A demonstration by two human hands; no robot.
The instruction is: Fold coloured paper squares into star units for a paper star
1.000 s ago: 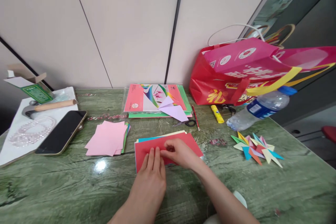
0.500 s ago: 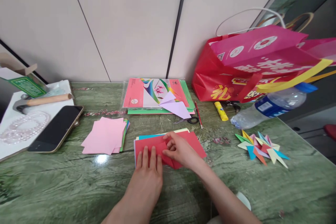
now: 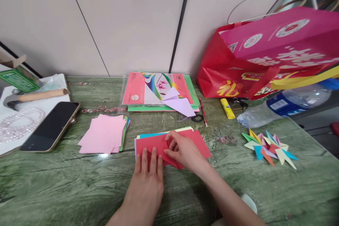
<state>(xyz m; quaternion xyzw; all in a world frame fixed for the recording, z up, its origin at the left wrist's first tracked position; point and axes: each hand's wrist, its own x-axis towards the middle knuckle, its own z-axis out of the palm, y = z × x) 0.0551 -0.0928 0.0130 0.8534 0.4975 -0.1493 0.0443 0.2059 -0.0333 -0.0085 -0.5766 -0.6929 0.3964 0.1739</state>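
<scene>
A sheet of red paper (image 3: 152,143) lies over a small stack of coloured sheets, with blue paper (image 3: 150,135) and cream edges showing behind it. My left hand (image 3: 148,180) rests flat on the red paper's near edge, its fingers spread. Just right of it, my right hand (image 3: 182,148) pinches a folded part of the red paper between thumb and curled fingers. Part of the fold is hidden by that hand. More red paper (image 3: 200,143) sticks out to the right beyond my right hand.
Pink square sheets (image 3: 102,134) lie to the left, near a phone (image 3: 51,125) and a hammer (image 3: 39,96). Behind are a paper pack (image 3: 140,88), scissors (image 3: 197,118), a red pencil (image 3: 203,113) and a glue stick (image 3: 227,108). Folded paper stars (image 3: 267,146), a bottle (image 3: 280,104) and a red bag (image 3: 219,63) stand right.
The view has shifted slightly, so the bag and bottle appear larger and further right. Both hands stay on the red paper in nearly the same pose.
</scene>
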